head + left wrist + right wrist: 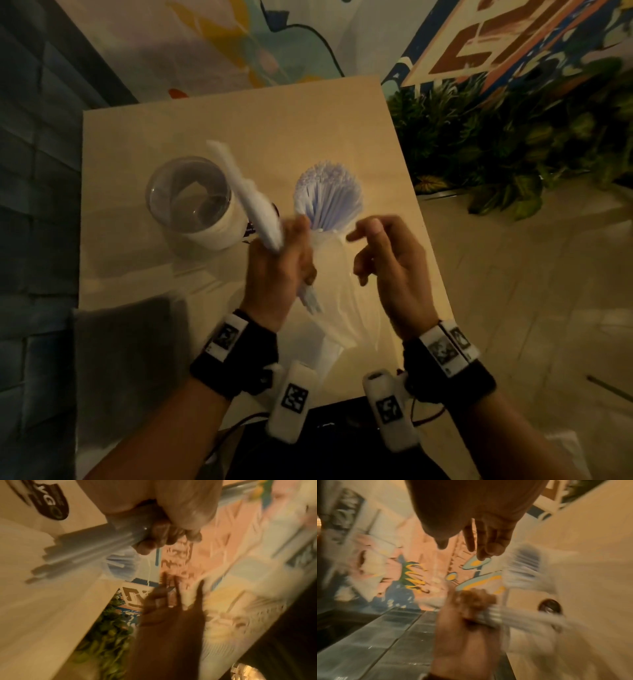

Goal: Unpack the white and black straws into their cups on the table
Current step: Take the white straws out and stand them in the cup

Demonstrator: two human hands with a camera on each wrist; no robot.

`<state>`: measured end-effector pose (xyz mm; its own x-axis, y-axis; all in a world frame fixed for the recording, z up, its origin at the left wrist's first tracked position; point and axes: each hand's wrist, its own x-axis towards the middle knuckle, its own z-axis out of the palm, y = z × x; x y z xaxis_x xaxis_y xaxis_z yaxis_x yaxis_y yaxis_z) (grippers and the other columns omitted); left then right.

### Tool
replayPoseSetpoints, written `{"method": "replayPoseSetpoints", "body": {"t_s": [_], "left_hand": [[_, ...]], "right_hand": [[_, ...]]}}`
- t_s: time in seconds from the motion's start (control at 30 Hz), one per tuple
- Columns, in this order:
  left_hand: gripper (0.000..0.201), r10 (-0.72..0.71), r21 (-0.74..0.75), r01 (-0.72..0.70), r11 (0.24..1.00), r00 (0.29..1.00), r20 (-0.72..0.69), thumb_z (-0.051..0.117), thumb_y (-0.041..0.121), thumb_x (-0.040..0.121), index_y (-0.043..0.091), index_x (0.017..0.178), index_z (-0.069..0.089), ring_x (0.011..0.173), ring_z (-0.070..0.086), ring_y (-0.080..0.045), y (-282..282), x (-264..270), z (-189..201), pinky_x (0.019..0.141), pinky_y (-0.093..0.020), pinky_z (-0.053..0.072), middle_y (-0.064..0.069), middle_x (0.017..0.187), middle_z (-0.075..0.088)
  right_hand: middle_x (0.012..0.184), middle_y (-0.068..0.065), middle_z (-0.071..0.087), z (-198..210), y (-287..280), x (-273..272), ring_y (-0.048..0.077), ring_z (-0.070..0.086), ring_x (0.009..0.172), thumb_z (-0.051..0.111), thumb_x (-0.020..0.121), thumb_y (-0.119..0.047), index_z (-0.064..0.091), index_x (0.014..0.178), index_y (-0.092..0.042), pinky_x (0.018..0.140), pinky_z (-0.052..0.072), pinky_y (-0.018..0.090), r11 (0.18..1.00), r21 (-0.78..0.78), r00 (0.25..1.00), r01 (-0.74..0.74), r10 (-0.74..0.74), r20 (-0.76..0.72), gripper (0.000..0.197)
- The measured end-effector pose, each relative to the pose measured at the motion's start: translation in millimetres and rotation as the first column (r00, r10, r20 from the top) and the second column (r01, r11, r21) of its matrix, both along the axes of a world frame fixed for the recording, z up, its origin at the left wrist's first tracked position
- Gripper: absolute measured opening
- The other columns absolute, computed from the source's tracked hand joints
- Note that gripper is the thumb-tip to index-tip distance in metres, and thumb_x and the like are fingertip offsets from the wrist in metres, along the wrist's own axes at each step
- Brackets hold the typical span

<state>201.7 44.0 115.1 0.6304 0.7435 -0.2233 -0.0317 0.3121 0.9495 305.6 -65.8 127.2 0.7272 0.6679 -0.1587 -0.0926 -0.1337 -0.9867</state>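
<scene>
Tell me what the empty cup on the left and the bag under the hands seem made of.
The cup: apparently clear glass or hard plastic, glossy, with a white band around its base. The bag: probably thin clear plastic film, since the table shows through its creases.

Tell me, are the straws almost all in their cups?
Partly. One cup already holds a big bunch of white straws. The left hand grips another white bundle over the table; the right hand is empty. The other cup holds no straws yet, and no black straws are in view.
</scene>
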Motion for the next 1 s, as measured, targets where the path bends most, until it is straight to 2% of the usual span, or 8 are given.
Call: {"method": "replayPoseSetpoints", "body": {"t_s": [0.07,0.17,0.3,0.43,0.57,0.77,0.9,1.0], "left_hand": [[0.042,0.057,-0.126,-0.028,0.992,0.971,0.231,0.051,0.037,0.098,0.022,0.061,0.041,0.040,0.028,-0.010,13,-1,5,0.048,-0.026,0.033,0.006,0.047,0.031],[0.039,0.032,-0.101,0.005,0.995,0.930,0.367,0.051,0.040,0.095,0.022,0.061,0.042,0.044,0.029,-0.010,21,1,13,0.055,-0.029,0.034,0.005,0.049,0.030],[0.045,-0.071,-0.016,0.079,0.997,0.958,0.278,0.070,0.044,0.085,0.016,0.064,0.042,0.049,0.035,-0.016,6,2,4,0.063,-0.031,0.041,0.000,0.052,0.033],[0.038,-0.146,-0.008,0.148,0.989,0.979,0.140,0.069,0.040,0.087,0.022,0.062,0.046,0.051,0.039,-0.020,-9,-3,-6,0.061,-0.041,0.035,0.001,0.056,0.039],[0.033,-0.222,-0.024,0.222,0.975,0.975,-0.015,0.065,0.036,0.084,0.024,0.058,0.048,0.042,0.035,-0.019,-9,-12,-17,0.047,-0.031,0.033,0.001,0.048,0.038],[0.016,-0.619,0.013,0.665,0.747,0.702,-0.351,0.060,0.015,0.092,0.019,0.105,0.052,0.074,0.049,0.010,-25,-20,-31,0.068,-0.005,0.042,0.015,0.084,0.051],[0.030,-0.624,-0.084,0.623,0.778,0.751,-0.215,0.072,0.052,0.076,0.024,0.079,0.066,0.071,0.061,-0.015,-25,-24,-43,0.068,-0.026,0.048,0.002,0.070,0.062],[0.061,-0.498,-0.446,0.462,0.766,0.866,0.042,0.066,0.067,0.075,0.013,0.103,0.066,0.079,0.057,-0.026,-25,-26,-53,0.072,-0.037,0.046,-0.010,0.089,0.061]], "right_hand": [[0.098,0.017,0.069,-28,-2,-9,0.027,0.065,0.075,0.045,0.100,-0.044,0.062,0.102,-0.002,0.063,0.051,0.037,0.991,-0.125,0.952,0.047,-0.082,-0.294,0.045],[0.110,0.023,0.068,-55,-2,-26,0.038,0.066,0.099,0.042,0.097,-0.057,0.064,0.106,-0.001,0.083,0.053,0.045,0.981,-0.181,0.622,0.065,-0.181,-0.762,0.060],[0.136,0.028,0.054,-60,8,-39,0.041,0.057,0.120,0.038,0.092,-0.065,0.045,0.139,0.002,0.106,0.043,0.054,0.990,0.034,0.374,0.135,-0.019,-0.927,0.082],[0.125,0.028,0.059,-51,18,-41,0.037,0.062,0.113,0.028,0.097,-0.064,0.046,0.134,0.006,0.099,0.050,0.050,0.998,0.038,0.594,-0.041,0.055,-0.803,0.082],[0.115,0.011,0.068,-38,3,-22,0.027,0.065,0.107,0.044,0.089,-0.070,0.061,0.122,-0.005,0.091,0.052,0.044,0.985,-0.012,0.923,-0.173,0.158,-0.351,0.075],[0.096,0.010,0.073,-2,1,-14,0.024,0.070,0.095,0.067,0.091,-0.027,0.069,0.093,0.001,0.086,0.056,0.044,0.899,0.014,0.899,-0.437,0.437,0.000,0.028],[0.054,0.009,0.060,7,1,-14,0.026,0.065,0.054,0.055,0.096,-0.027,0.058,0.066,-0.005,0.073,0.055,0.060,0.961,0.222,0.979,-0.164,0.186,-0.078,0.037],[0.055,-0.007,0.057,15,-1,-14,0.018,0.059,0.051,0.060,0.095,-0.037,0.056,0.066,-0.028,0.060,0.051,0.059,0.947,0.318,0.995,-0.039,0.068,-0.079,0.030]]}}
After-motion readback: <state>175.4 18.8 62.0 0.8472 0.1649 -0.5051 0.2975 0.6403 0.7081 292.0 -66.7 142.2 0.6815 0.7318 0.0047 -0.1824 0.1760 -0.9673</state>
